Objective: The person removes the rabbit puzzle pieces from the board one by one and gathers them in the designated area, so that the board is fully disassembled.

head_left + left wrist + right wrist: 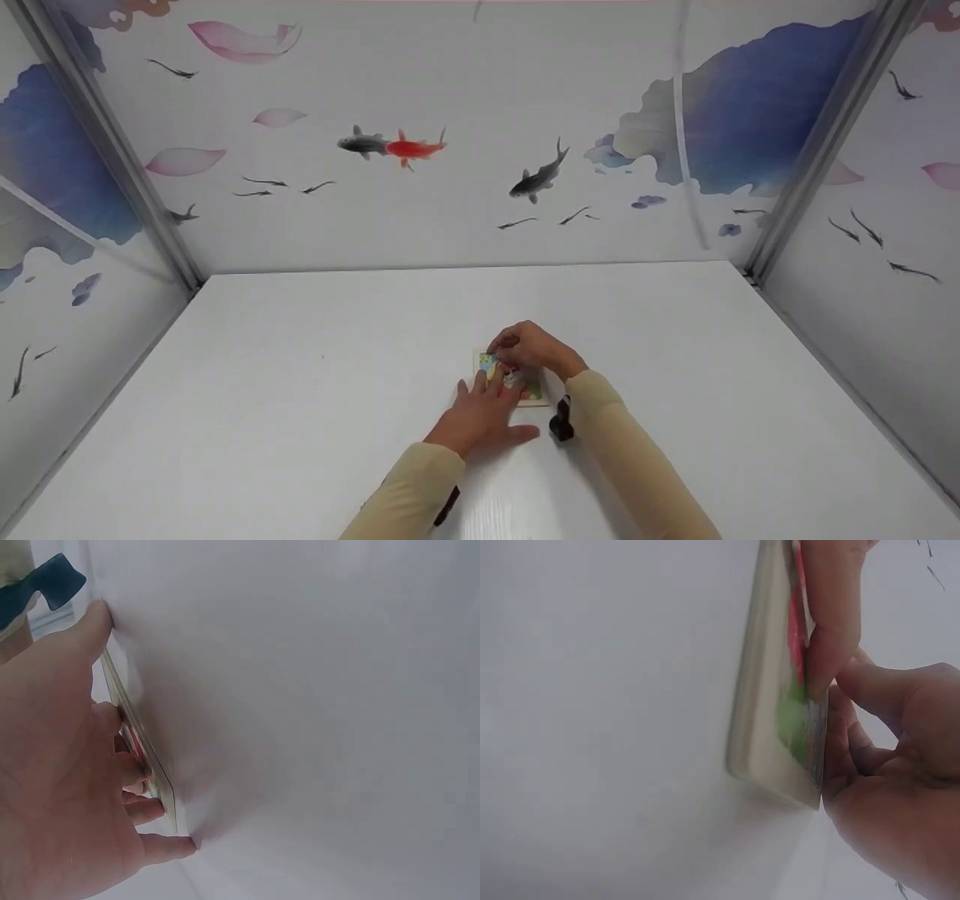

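A small, thin board (534,396) with a pale rim and a colourful picture, like a jigsaw puzzle, lies flat on the white table. My left hand (480,416) rests on its near left part with spread fingers, and the thumb points right. At the board's far edge is my right hand (534,349), fingers bent and fingertips down at the picture. The right wrist view shows the right thumb (877,686) close to the board's surface, beside a left finger (832,615). Whether anything is between the right fingertips is hidden. Both hands cover much of the picture.
White walls (480,225) painted with fish, petals and blue shapes enclose the table (300,420) at the back and both sides. Dark wrist devices (561,421) sit under the cream sleeves (637,450). Metal posts (817,150) stand at the back corners.
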